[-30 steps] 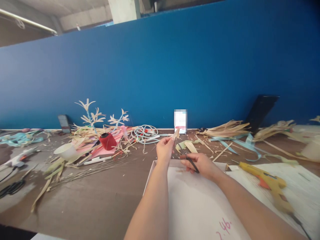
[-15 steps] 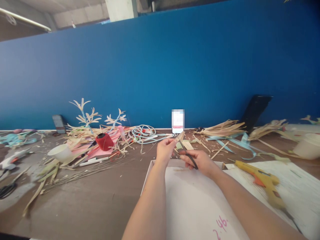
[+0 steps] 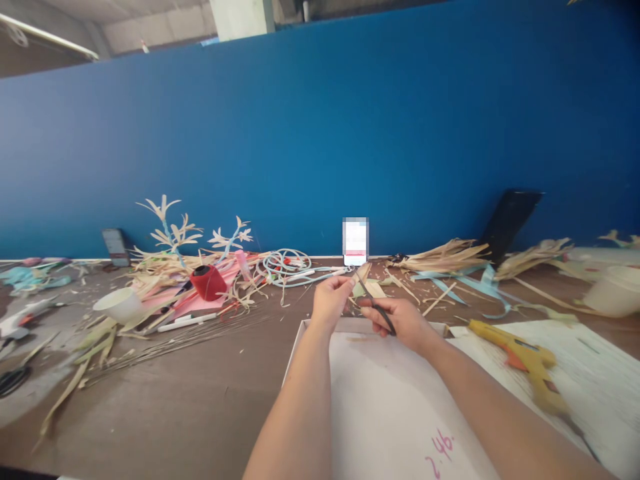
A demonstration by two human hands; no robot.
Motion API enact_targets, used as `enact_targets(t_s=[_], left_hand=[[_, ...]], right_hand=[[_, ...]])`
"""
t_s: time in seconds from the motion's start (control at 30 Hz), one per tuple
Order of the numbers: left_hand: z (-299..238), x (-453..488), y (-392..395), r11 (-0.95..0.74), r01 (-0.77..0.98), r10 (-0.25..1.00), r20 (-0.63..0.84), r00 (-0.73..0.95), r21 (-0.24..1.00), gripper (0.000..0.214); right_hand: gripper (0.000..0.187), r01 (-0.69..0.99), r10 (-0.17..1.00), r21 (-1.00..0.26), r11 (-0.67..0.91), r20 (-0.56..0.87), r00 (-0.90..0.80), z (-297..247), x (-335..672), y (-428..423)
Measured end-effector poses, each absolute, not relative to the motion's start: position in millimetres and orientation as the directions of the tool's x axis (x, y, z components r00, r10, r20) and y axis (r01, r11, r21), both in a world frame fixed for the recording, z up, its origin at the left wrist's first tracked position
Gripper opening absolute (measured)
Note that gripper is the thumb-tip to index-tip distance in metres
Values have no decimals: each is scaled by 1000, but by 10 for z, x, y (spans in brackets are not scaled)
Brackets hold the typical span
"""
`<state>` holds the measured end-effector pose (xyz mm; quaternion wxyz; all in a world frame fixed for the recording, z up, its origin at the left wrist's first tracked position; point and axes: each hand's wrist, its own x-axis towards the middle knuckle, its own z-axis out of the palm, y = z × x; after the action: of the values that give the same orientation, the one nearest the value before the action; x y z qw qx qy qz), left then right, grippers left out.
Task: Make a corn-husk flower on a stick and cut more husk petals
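Observation:
My left hand (image 3: 330, 299) is closed in a pinch on a small tan leaf strip (image 3: 364, 272), held up just above the far edge of a white box lid (image 3: 380, 400). My right hand (image 3: 400, 320) is wrapped round black-handled scissors (image 3: 376, 308), whose blades point up toward the strip. Both hands hover close together over the brown table (image 3: 210, 387).
A yellow glue gun (image 3: 525, 363) lies on white paper at right. A red thread spool (image 3: 206, 282), a white cup (image 3: 120, 305), cream leaf flowers (image 3: 173, 230), coiled blue cord (image 3: 287, 265) and thin wires (image 3: 175, 340) lie at left. Dried leaf strips (image 3: 450, 257) and a black phone (image 3: 510, 220) stand against the blue wall.
Both hands stayed together; the scissors' blades shifted slightly along the strip. The view drifted a little to the right and settled.

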<state>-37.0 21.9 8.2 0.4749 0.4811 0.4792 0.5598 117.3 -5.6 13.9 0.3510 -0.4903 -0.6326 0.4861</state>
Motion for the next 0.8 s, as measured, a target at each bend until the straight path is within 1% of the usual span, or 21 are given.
enact_targets(t_s=[0.43,0.6,0.8], left_hand=[[121,-421,209,-74,-37,991,69,-113,997,24],[109,-473,226,-100,28,981,104,-163,995,26],[57,-511,246,-100,48,988,105,-116,994,32]], right_hand=[[53,293,962,-955,48,-35,-272,224,1158,-99],[53,295,959,-954,47,-39,-280,241,1149,-113],[51,292,962,-955,53,-30,-273,231,1165,-98]])
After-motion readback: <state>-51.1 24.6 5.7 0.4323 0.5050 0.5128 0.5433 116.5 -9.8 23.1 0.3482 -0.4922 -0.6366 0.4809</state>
